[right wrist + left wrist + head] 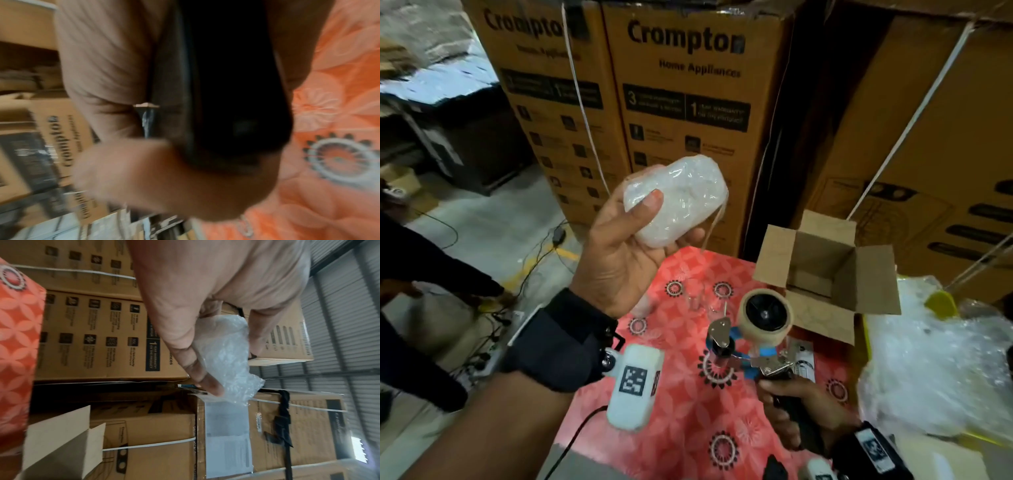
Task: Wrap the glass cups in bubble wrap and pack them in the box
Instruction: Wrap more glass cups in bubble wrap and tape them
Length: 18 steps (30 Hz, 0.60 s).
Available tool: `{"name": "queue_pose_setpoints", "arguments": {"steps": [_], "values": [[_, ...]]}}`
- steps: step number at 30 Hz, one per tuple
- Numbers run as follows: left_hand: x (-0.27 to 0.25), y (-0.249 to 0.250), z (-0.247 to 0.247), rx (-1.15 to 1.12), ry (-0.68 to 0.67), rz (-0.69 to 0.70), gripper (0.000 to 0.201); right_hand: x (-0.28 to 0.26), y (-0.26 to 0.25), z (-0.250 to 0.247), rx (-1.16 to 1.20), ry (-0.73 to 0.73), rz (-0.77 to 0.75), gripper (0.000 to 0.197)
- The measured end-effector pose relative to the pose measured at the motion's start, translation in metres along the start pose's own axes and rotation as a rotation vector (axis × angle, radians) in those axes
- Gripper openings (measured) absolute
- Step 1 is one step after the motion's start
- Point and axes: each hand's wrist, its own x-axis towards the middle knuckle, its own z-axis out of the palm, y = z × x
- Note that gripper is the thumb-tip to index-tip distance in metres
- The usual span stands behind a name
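Observation:
My left hand [633, 236] is raised above the table and grips a cup bundled in bubble wrap [678, 198], thumb across its front; a loose tape tail hangs off its right side. The left wrist view shows the same bundle [224, 360] pinched between thumb and fingers. My right hand [794, 407] grips the black handle of a tape dispenser [763, 318] that carries a clear tape roll. In the blurred right wrist view that black handle [226, 97] fills the palm. A small open cardboard box [825, 267] stands at the table's far right. Bare glass cups [697, 296] stand mid-table.
The table has a red patterned cloth [688, 428]. A heap of loose bubble wrap [941, 370] lies on the right. Tall printed cartons [688, 102] wall off the back. Another person [421, 274] stands at the left over floor cables.

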Motion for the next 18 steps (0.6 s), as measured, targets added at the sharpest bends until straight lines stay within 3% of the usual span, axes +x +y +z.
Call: {"name": "queue_pose_setpoints", "arguments": {"steps": [8, 18], "values": [[-0.005, -0.015, -0.037, 0.049, 0.110, -0.068, 0.039, 0.066, 0.057, -0.019, -0.063, -0.001, 0.120, 0.035], [-0.006, -0.024, -0.062, 0.079, 0.208, -0.166, 0.037, 0.102, 0.094, -0.057, 0.071, 0.282, 0.083, 0.040]]}}
